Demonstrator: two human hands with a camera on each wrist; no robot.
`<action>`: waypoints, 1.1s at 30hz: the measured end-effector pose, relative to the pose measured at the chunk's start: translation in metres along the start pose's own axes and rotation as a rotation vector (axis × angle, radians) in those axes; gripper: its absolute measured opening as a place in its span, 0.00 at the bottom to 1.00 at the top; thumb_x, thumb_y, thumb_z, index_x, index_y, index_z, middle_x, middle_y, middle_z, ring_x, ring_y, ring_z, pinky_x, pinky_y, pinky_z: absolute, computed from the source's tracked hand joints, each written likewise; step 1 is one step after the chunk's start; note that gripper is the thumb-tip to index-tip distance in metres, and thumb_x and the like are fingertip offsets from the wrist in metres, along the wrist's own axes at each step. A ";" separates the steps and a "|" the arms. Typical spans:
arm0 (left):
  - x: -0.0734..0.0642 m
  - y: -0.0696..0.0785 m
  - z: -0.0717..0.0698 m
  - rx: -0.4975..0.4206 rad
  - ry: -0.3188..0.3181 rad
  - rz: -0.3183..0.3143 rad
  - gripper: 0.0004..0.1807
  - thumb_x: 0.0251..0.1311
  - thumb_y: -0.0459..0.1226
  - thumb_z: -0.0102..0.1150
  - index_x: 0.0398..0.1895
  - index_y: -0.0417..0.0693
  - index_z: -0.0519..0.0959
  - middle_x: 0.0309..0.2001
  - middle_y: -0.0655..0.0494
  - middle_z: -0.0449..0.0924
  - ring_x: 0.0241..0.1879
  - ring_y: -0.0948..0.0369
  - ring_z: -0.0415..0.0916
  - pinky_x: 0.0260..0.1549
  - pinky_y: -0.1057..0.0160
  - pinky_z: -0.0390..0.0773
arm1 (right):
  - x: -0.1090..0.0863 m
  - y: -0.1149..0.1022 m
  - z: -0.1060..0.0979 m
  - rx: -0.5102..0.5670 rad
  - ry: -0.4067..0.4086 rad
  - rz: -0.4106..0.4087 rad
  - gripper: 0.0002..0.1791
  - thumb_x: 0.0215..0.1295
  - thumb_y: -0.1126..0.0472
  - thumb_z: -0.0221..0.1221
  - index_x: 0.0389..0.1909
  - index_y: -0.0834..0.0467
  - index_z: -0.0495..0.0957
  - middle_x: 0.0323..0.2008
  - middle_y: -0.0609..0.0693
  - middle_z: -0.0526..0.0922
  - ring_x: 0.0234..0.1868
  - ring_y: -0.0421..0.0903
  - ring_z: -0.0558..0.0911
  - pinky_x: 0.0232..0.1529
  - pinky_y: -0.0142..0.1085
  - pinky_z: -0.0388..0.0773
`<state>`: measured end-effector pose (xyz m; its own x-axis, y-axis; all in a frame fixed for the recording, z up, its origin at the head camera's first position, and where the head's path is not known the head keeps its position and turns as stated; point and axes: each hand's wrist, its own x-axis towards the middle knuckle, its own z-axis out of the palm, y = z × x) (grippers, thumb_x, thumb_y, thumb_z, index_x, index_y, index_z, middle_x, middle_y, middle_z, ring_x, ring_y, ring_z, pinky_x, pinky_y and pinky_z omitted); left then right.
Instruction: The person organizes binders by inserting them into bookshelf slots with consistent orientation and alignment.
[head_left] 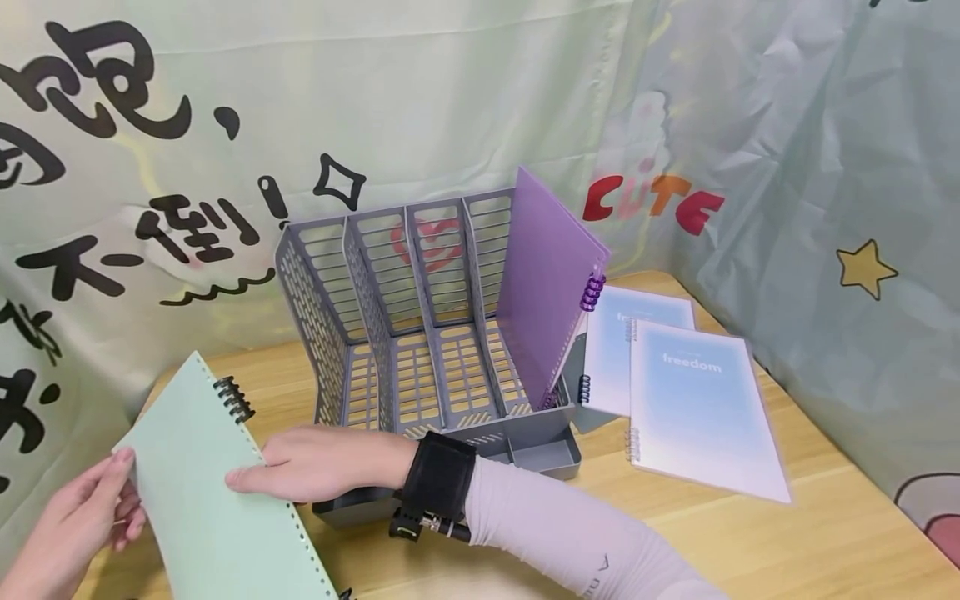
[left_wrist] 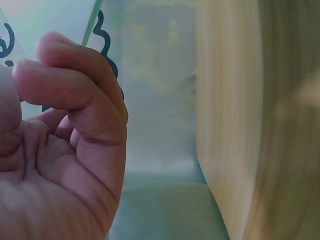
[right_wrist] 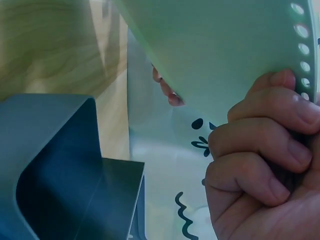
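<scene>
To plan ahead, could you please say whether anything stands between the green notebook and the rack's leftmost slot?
Yes, the left wall of the rack stands between the green notebook and that slot; the right hand lies before the slot's front.

The pale green notebook [head_left: 202, 492] has a smooth, matt cover that looks like plastic, with shiny black plastic coils [head_left: 235, 400]. The grey rack [head_left: 525, 429] looks like matt moulded plastic, the purple notebook [head_left: 543, 292] smooth plastic. The table [head_left: 832, 533] shows smooth wood grain; the backdrop [head_left: 465, 83] is creased, faintly glossy cloth, the sleeve [head_left: 555, 533] matt fabric.
</scene>
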<state>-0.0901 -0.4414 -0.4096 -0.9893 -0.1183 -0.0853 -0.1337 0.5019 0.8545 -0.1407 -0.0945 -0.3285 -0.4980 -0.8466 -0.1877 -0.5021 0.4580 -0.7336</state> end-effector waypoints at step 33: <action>0.024 0.046 0.024 0.093 -0.106 0.044 0.28 0.84 0.60 0.27 0.41 0.47 0.65 0.25 0.52 0.70 0.23 0.48 0.74 0.20 0.55 0.72 | -0.033 0.015 -0.025 -0.055 0.157 -0.072 0.36 0.88 0.43 0.43 0.11 0.49 0.57 0.14 0.38 0.53 0.15 0.34 0.52 0.21 0.27 0.55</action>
<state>-0.1216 -0.4008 -0.3845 -0.9943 -0.0053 -0.1065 -0.0897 0.5828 0.8076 -0.1499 -0.0531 -0.3170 -0.5615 -0.8270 -0.0285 -0.5763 0.4156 -0.7037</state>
